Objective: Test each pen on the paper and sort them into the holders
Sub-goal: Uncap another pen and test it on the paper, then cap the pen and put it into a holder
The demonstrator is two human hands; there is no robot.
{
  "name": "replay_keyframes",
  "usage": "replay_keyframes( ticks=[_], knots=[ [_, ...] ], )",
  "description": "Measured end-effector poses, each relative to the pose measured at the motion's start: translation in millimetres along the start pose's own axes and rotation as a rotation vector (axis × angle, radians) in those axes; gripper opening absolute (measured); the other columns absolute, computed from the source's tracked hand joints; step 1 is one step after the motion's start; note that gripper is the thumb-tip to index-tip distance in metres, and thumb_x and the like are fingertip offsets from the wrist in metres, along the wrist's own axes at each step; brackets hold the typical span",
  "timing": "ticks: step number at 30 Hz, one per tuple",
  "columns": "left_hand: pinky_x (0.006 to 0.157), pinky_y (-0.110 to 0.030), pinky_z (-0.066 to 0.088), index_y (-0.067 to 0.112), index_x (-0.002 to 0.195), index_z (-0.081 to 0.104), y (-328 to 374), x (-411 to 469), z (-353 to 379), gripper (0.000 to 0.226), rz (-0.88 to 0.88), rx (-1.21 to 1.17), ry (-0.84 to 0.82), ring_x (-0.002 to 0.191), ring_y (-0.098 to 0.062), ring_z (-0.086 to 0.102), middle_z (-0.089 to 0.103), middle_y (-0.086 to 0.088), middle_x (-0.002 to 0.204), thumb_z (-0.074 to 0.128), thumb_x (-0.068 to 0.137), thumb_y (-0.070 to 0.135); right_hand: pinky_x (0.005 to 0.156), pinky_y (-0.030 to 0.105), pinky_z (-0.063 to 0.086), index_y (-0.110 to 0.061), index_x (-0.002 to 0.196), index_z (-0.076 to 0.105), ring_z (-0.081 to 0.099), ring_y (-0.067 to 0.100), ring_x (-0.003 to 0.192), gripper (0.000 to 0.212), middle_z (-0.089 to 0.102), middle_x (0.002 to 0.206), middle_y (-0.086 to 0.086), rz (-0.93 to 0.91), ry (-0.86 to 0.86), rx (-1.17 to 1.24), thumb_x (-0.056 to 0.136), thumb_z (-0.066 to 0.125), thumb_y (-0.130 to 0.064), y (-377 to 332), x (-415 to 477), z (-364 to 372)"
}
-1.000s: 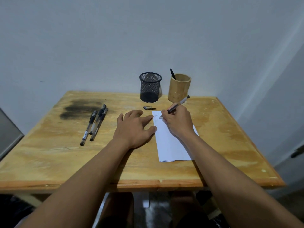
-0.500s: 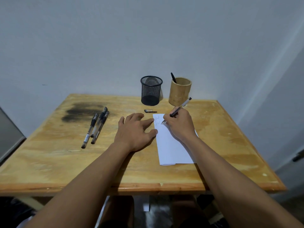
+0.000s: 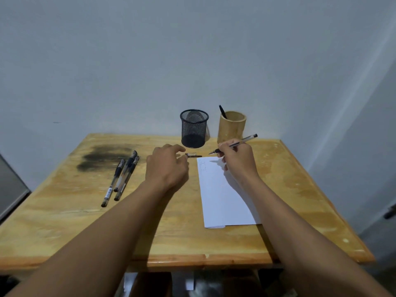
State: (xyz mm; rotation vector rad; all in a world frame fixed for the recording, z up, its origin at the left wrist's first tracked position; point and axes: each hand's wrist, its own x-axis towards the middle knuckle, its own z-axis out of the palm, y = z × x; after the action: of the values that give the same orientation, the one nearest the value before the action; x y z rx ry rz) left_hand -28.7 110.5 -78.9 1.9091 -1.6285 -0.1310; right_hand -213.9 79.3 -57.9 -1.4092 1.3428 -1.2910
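Observation:
My right hand [image 3: 239, 161] grips a clear pen [image 3: 244, 140], its tip lifted just past the top edge of the white paper [image 3: 222, 198], which carries faint scribbles near its top left corner. My left hand [image 3: 167, 168] hovers left of the paper with fingers loosely curled and empty, its fingertips close to a small black pen cap [image 3: 193, 155]. Three pens [image 3: 122, 176] lie together on the left of the table. At the back stand a black mesh holder [image 3: 194, 128] and a bamboo holder [image 3: 231, 127] with one black pen [image 3: 222, 111] sticking out.
The wooden table [image 3: 85, 228] has a dark smudge [image 3: 102, 156] at its back left. A pale wall rises right behind the holders. A grey object [image 3: 10, 189] stands off the table's left side.
My right hand lifted the pen tip off the paper and moved it back. My left hand rose off the table and shifted toward the pen cap. The camera tilted up slightly.

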Motion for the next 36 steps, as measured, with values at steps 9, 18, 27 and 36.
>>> replay_keyframes(
  ticks=[9,18,27,36],
  knots=[
    [0.084,-0.041,0.037,0.035,0.112,0.072,2,25,19,0.022,0.023,0.170,-0.028,0.113,-0.029,0.052,0.069,0.003,0.118,0.058,0.096,0.040,0.053,0.028,0.057,-0.015,0.088,0.068,0.066,0.014,0.072,0.006,0.072,0.081,0.007,0.080,-0.006,0.181,0.093,0.070,-0.018,-4,11,-7],
    [0.076,-0.020,0.044,0.020,0.101,0.077,17,17,-14,0.013,0.058,-0.377,-0.015,0.089,-0.005,0.065,0.072,0.009,0.091,0.067,0.093,0.022,0.064,0.026,0.060,-0.013,0.087,0.071,0.071,0.014,0.083,0.005,0.074,0.087,0.004,0.105,-0.074,0.337,0.091,0.072,-0.011,-14,4,-12],
    [0.076,-0.024,0.047,0.026,0.089,0.076,33,12,-30,0.008,0.133,-0.520,-0.146,0.078,-0.005,0.064,0.075,0.010,0.084,0.069,0.092,0.024,0.075,0.033,0.061,-0.012,0.090,0.072,0.075,0.015,0.085,0.002,0.076,0.084,0.005,0.109,-0.214,0.381,0.089,0.074,-0.011,-27,-5,-22],
    [0.079,-0.028,0.049,0.014,0.092,0.074,42,0,-34,0.011,0.057,-0.771,-0.175,0.079,-0.006,0.062,0.075,-0.001,0.086,0.063,0.096,0.013,0.079,0.032,0.063,-0.006,0.092,0.069,0.075,0.021,0.079,0.006,0.074,0.080,0.011,0.133,-0.282,0.476,0.088,0.073,-0.003,-33,-8,-25]
  ],
)
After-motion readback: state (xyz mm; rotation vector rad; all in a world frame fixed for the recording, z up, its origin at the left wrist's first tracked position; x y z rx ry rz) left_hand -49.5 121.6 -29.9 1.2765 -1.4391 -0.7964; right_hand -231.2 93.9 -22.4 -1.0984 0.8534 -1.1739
